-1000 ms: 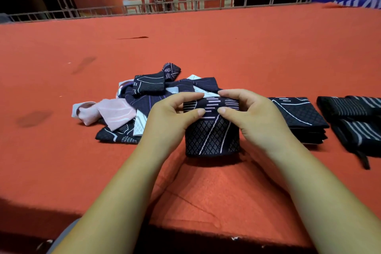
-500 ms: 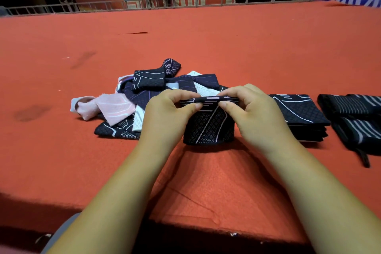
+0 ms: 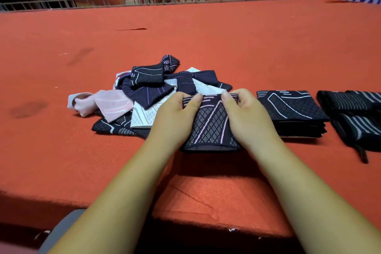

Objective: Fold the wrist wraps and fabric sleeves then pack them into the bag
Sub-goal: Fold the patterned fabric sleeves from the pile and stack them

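Note:
A dark navy fabric sleeve with a pale diamond pattern lies folded on the red table in front of me. My left hand pinches its far left corner and my right hand pinches its far right corner. Just behind and to the left sits a loose pile of unfolded sleeves in navy, white and pink. To the right rests a neat stack of folded navy sleeves. Black striped wrist wraps lie at the far right. No bag is in view.
The red carpeted table stretches far back to a metal railing with banners behind it. The table's near edge runs just below my forearms. A strap trails from the wrist wraps toward me.
The sleeve, held upright a second ago, has been folded over and laid flat on the table. Both hands have moved down and forward with it, still gripping its far edge.

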Demonstrator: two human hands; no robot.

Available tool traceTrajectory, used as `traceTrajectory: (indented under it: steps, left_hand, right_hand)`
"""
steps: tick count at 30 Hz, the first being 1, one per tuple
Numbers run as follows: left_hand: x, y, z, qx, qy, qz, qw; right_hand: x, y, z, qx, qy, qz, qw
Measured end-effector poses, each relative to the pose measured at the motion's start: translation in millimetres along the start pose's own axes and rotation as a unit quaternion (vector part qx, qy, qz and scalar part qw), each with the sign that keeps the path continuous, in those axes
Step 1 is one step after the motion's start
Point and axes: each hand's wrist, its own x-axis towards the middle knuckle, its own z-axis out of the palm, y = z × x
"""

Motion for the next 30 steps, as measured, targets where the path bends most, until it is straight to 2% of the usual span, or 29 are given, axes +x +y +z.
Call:
traceTrajectory:
  steps: [3,6,8,13,16,27,30]
  left_hand:
    - [3.1,-1.9,2.9,0.012,0.005,-0.017,1.000]
    - [5.3,-4.5,0.7,-0.017,0.002,-0.047,0.999]
    - [5.0,-5.5,-1.6,-0.071,-0.024,-0.079,0.994]
    - [-1.2,3.5,-3.6,-0.256,-0.148,-0.152,0.943]
    - [-5.9,6.2,-3.5,-0.236,-0.189,-0.129,0.944]
    - [-5.8,5.9,29.9,-0.212,-0.041,-0.049,0.975]
    - [-2.1,15.9,35.8,-0.223,-0.018,-0.036,0.974]
  right_hand:
    - [-1.0,0.7,3.0,0.061,-0.017,0.061,0.996]
    - [-5.8,-3.9,-2.0,0.156,-0.134,0.135,0.969]
    - [-8.6,-3.1,-3.8,0.167,-0.172,0.144,0.960]
    - [-2.3,4.6,-5.3,0.158,-0.093,0.111,0.977]
    - [2.2,9.2,-6.6,0.136,-0.063,0.085,0.985]
    - [6.8,1.7,-18.5,0.073,-0.012,0.070,0.995]
    - [9.2,-3.5,-32.6,0.011,-0.003,0.031,0.999]
